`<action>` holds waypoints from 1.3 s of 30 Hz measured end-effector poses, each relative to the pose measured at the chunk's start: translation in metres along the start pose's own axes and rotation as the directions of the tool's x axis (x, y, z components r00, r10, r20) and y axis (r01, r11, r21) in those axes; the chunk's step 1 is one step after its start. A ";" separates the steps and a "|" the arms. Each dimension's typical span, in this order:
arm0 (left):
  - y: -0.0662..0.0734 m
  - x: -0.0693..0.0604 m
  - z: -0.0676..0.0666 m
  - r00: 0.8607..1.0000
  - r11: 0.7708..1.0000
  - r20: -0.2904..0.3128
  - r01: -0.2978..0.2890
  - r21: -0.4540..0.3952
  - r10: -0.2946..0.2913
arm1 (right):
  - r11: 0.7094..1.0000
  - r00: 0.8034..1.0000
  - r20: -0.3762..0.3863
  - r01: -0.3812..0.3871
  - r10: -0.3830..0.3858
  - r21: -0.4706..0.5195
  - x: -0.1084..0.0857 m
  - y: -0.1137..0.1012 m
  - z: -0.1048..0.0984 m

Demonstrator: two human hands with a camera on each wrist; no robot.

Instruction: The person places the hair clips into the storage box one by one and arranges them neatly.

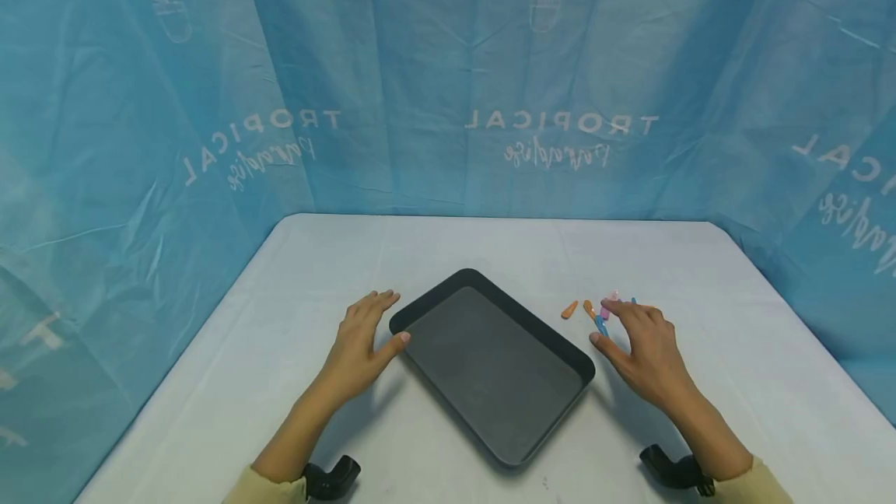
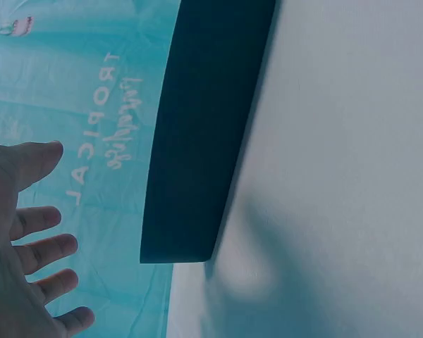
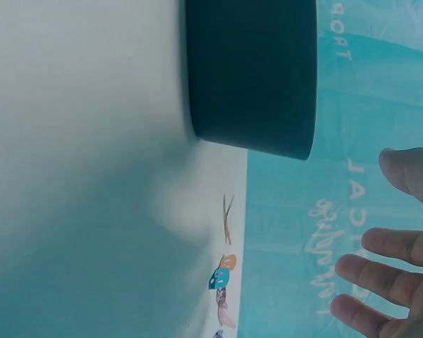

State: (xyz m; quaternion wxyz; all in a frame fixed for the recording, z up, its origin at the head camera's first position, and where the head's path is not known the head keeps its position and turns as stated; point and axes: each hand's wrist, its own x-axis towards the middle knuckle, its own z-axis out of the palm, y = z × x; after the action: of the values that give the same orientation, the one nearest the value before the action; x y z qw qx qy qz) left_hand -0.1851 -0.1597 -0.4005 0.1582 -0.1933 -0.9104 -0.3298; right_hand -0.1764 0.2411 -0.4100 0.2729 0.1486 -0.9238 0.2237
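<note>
A dark grey rectangular baking tray [image 1: 490,379] lies turned at an angle on the white table. Beside its left corner my left hand [image 1: 360,348] hovers with spread fingers, the thumb near the rim; the left wrist view shows that hand [image 2: 35,246] apart from the tray wall [image 2: 204,141]. My right hand [image 1: 644,352] is held to the right of the tray, fingers loosely bent and holding nothing. Near its fingertips lie small colourful clips, an orange one [image 1: 570,309] and a blue one [image 1: 600,324] among them. The right hand partly hides this group.
The white tabletop [image 1: 336,255] reaches back to a blue printed curtain [image 1: 420,99] that hangs behind it and along both sides. A black wrist mount [image 1: 332,479] sits on the left wrist, another black mount [image 1: 668,467] on the right.
</note>
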 end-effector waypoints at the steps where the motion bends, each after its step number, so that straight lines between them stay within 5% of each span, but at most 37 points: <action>1: -0.001 0.001 0.000 1.000 1.000 -0.001 0.003 -0.006 -0.003 | 1.000 1.000 0.004 -0.003 0.003 0.002 0.001 0.001 0.000; 16: -0.011 0.009 0.006 0.997 0.991 0.072 0.028 -0.133 -0.018 | 0.998 0.997 0.063 -0.048 0.046 0.033 0.013 0.018 0.012; 39: -0.026 0.016 0.014 0.967 0.956 0.244 0.144 -0.257 -0.080 | 0.994 0.975 0.194 -0.113 0.109 0.011 0.034 0.028 0.037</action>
State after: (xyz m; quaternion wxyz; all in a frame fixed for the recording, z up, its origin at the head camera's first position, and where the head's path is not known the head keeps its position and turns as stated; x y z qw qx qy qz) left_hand -0.2132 -0.1650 -0.4187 0.0042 -0.1981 -0.8780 -0.4357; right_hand -0.2312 0.2420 -0.4275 0.1672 0.1208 -0.9503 0.2333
